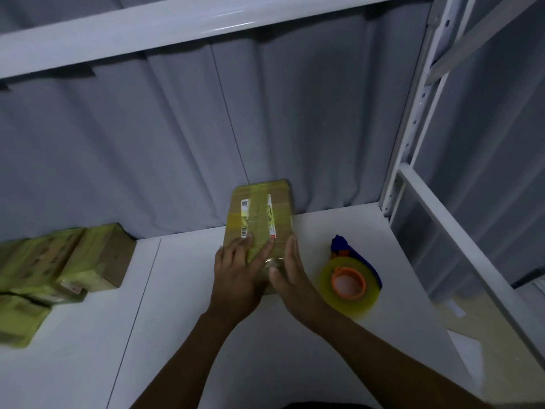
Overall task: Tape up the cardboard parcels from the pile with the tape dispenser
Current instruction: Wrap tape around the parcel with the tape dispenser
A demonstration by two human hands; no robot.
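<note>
Taped cardboard parcel (259, 211) lies mid white table (177, 335), far end by the grey backdrop (177, 128), yellowish tape strips and white labels on its top. Left hand (236, 273) lies flat on the parcel's near end, fingers straight and spread, gripping nothing; right hand (292, 276) stands edge-on against the parcel's right side, fingers straight and together, holding nothing. Tape dispenser (351, 278) lies just right of the parcel, untouched, blue handle, orange core; pile of parcels (59, 267) sits well left of the parcel.
</note>
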